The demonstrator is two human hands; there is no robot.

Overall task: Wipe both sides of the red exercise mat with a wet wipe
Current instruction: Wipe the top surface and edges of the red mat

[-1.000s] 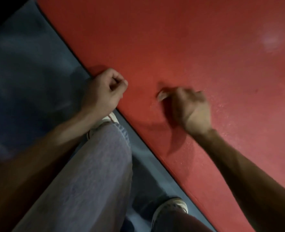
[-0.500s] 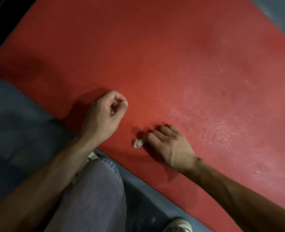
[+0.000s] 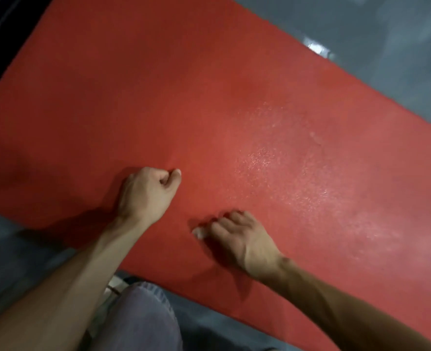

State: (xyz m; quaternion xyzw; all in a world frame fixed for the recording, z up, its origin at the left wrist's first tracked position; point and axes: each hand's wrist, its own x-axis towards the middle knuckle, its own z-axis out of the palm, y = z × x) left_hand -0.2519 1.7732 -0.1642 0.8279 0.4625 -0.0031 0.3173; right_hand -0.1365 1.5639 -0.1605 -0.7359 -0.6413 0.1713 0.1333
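The red mat (image 3: 209, 97) lies flat on the grey floor (image 3: 386, 34) and fills most of the frame, from the upper left down to the lower right. The right hand (image 3: 239, 239), in the lower middle of the frame, has its fingers curled down onto the mat and presses a small white wipe (image 3: 199, 233) under them; only a corner of the wipe shows at the fingertips. The left hand (image 3: 148, 193), just left of it, is closed into a fist that holds nothing and rests on the mat, probably as support. To the right of the hands, a wide patch of the mat shines with small wet specks, so this part seems wiped already. The upper left part looks dry and dull, so I judge it is not done yet. The under side is hidden, and I cannot tell if it was wiped. A knee in jeans (image 3: 138, 320) is at the bottom edge.
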